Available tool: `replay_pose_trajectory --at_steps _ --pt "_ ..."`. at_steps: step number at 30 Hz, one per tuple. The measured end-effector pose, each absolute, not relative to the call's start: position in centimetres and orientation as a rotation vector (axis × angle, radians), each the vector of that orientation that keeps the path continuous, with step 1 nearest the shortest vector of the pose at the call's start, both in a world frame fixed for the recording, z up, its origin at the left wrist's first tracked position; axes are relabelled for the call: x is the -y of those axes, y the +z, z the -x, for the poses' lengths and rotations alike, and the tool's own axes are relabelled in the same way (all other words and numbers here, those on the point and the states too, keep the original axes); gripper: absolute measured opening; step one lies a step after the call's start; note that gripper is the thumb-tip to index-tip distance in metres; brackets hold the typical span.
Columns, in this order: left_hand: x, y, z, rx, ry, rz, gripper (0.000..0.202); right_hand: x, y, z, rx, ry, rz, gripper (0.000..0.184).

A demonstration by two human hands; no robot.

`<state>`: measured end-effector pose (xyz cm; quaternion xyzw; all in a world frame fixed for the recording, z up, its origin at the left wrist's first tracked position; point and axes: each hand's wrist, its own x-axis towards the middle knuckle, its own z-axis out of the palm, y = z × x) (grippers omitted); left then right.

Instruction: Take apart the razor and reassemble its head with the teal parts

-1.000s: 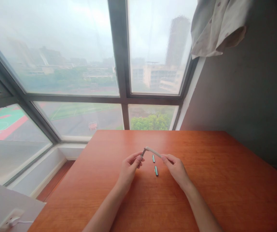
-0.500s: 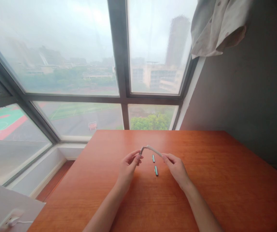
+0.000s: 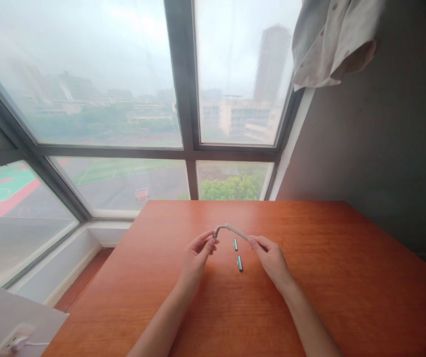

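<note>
Wide desk (image 3: 346,277) lies open around left hand (image 3: 194,260) and right hand (image 3: 272,260), both pinching bent rod (image 3: 235,229).

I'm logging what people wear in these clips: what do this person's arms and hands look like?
The left hand and right hand are bare: no gloves, rings or watch in view. Both forearms are bare as well, with no sleeves down to the picture's lower edge.
</note>
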<state>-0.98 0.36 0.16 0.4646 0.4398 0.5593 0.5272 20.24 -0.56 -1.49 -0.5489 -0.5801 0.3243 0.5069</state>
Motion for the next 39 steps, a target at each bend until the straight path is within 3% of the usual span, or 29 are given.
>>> replay_pose_trajectory --at_steps 39 --pt "-0.57 -0.15 1.03 -0.999 1.362 -0.981 0.044 0.6 -1.69 -20.29 1.416 0.795 1.346 0.042"
